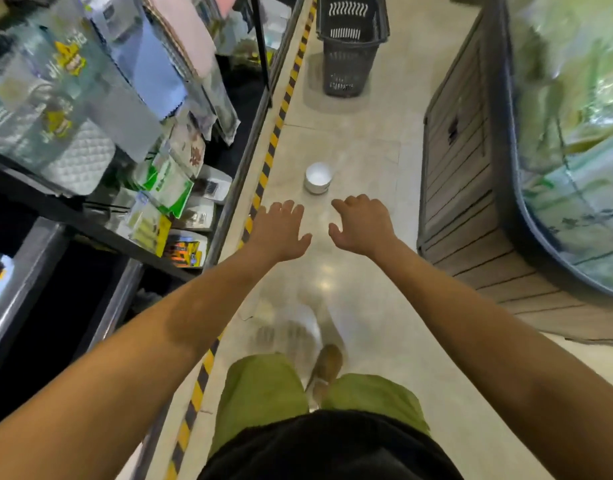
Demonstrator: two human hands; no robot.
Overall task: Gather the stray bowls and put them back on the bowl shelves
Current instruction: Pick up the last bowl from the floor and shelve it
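A small white bowl [318, 177] stands upright on the pale floor of a shop aisle, just ahead of both hands. My left hand [279, 227] reaches forward with fingers spread and relaxed, holding nothing, a little short of the bowl and to its left. My right hand [362, 223] is stretched out beside it with loosely curled fingers, also empty, below and right of the bowl. Neither hand touches the bowl.
A dark plastic shopping basket [350, 46] stands on the floor farther down the aisle. Shelves of packaged goods [152, 161] run along the left behind a yellow-black striped floor edge [268, 157]. A wooden-slatted display stand [467, 188] with bagged goods lines the right.
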